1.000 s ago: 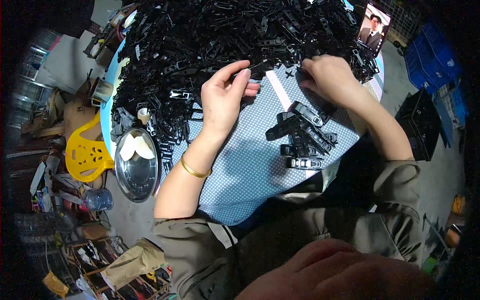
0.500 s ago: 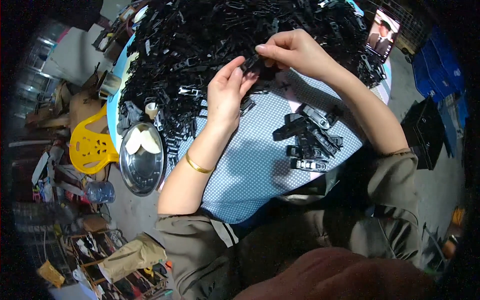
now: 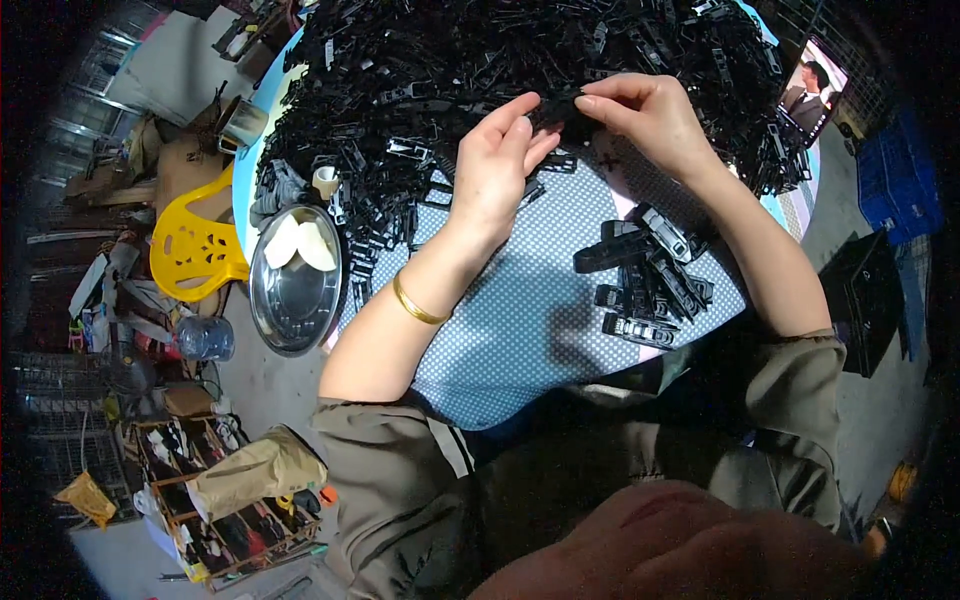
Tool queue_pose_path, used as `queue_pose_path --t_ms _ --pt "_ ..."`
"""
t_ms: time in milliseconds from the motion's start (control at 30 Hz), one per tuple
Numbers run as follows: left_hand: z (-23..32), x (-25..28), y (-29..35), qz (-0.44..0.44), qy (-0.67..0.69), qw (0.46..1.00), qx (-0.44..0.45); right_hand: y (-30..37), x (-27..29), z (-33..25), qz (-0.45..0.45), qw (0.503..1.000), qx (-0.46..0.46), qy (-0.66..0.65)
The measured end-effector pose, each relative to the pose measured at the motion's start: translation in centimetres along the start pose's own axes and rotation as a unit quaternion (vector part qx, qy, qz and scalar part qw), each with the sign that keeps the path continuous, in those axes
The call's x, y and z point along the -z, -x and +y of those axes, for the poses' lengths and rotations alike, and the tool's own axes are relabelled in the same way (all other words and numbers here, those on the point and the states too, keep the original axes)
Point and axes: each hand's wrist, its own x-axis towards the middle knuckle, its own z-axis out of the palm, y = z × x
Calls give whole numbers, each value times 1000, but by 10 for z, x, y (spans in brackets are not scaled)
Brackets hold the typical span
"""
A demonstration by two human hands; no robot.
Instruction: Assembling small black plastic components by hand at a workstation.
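My left hand (image 3: pixel 497 165) and my right hand (image 3: pixel 645 110) meet over the near edge of a big heap of black plastic parts (image 3: pixel 450 70). Both pinch one small black plastic part (image 3: pixel 560 110) between their fingertips. A gold bangle (image 3: pixel 415 305) sits on my left wrist. A small pile of assembled black pieces (image 3: pixel 650 270) lies on the dotted blue cloth (image 3: pixel 510 340) below my right forearm.
A round metal dish (image 3: pixel 295 265) with pale flat pieces stands at the table's left edge. Beside it are a yellow plastic chair (image 3: pixel 195 245), a water bottle (image 3: pixel 205 338) and a crate of tools (image 3: pixel 215 500). A phone screen (image 3: pixel 812 92) leans at the far right.
Both hands have moved up from the cloth to the heap's edge. My right hand left the small pile and came across to meet the left on one part.
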Motion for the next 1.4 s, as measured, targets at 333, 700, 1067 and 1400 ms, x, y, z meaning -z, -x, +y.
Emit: queue_pose_path --t_ms 333,700,1067,1400 --pt "-1 -2 3 2 -58 998 -14 5 -11 0 37 998 6 58" --pt "0 2 3 13 -66 997 -29 7 -11 -5 -19 999 12 40" --pt "3 -5 6 -52 -87 995 1 -68 24 31 119 898 259 336" --pt "-3 -11 8 -84 -122 989 -15 -91 21 42 -52 936 233 257"
